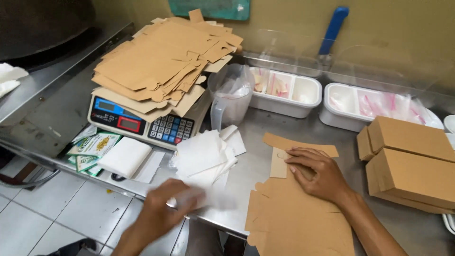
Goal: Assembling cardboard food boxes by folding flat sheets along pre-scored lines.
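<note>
The right hand [316, 173] lay flat, fingers spread, pressing on a flat brown cardboard box blank [294, 213] on the steel table [256, 166]. The left hand [163, 208] was blurry, fingers curled around a white paper sheet [208, 196] just below the pile of white papers [204, 154].
</note>
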